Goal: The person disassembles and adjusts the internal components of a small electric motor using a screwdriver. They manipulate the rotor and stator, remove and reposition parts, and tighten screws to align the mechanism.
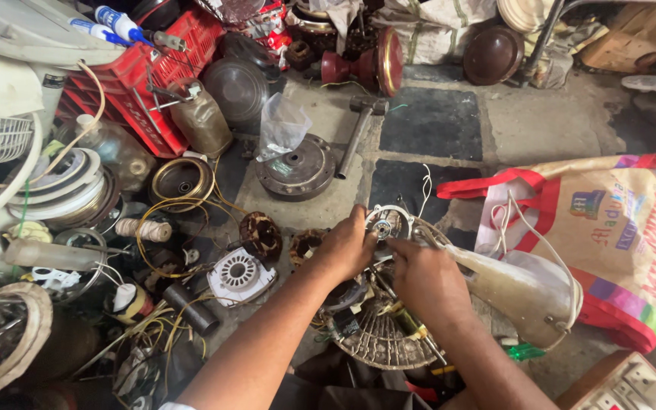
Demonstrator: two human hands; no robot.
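Holding a small fan motor [387, 223] over the floor [540, 121], both hands work at its round end plate. Left hand [345, 247] has its grip closed around the motor's left side; right hand [424, 275] pinches at the plate's lower edge, fingers closed, though whatever they nip is too small to tell. Judgement: steady the body with the left, keep the right's fingertip work light and square to the shaft. Motor's end plate faces up toward the camera; the attached beige housing [518, 288] runs long axis down-right, over the grille [385, 342].
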